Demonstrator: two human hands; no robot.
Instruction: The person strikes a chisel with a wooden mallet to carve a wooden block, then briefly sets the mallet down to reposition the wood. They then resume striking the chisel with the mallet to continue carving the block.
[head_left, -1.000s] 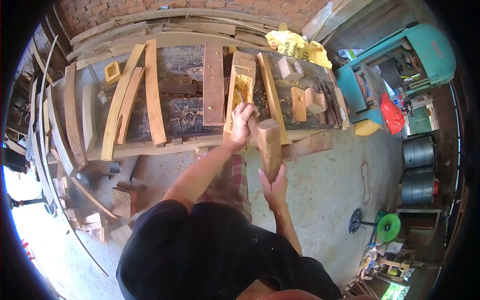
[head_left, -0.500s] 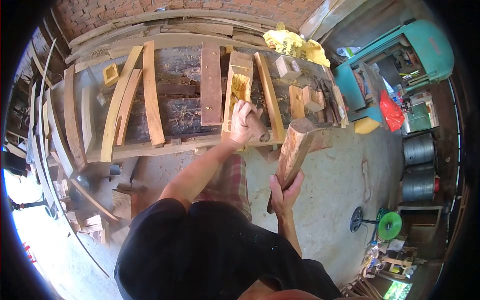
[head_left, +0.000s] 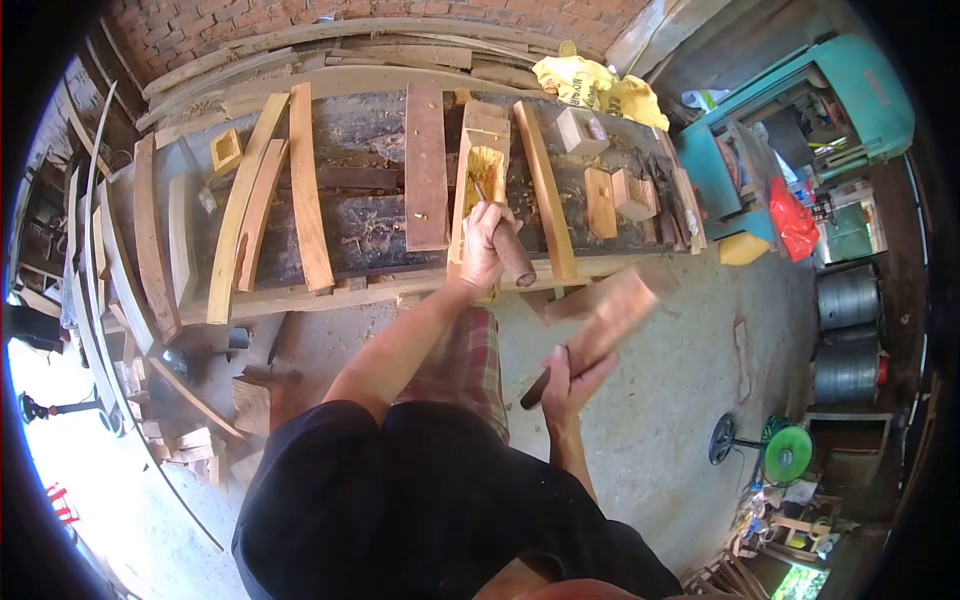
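Observation:
My left hand (head_left: 486, 240) is wrapped round the thick wooden handle of a chisel (head_left: 513, 256), whose thin metal shaft points into the hollowed recess of a light wood block (head_left: 488, 118). Pale shavings lie in that recess. My right hand (head_left: 574, 388) grips a wooden mallet (head_left: 612, 320) by its narrow handle. The mallet's wide head, blurred by motion, is tilted up and to the right, apart from the chisel. A dark reddish board (head_left: 425, 170) lies left of the block, and a narrow light strip (head_left: 545, 190) lies to its right.
Several curved wooden strips (head_left: 308, 190) lie across the dark workbench (head_left: 360, 215). Small wood blocks (head_left: 634, 195) and a yellow bag (head_left: 590, 85) are at its right. Beyond stands a teal machine (head_left: 865, 95). A green fan (head_left: 787, 452) stands on the floor at lower right.
The mallet head has swung to the right and tilted further, while its handle end has moved left. My left hand still holds the chisel in nearly the same place.

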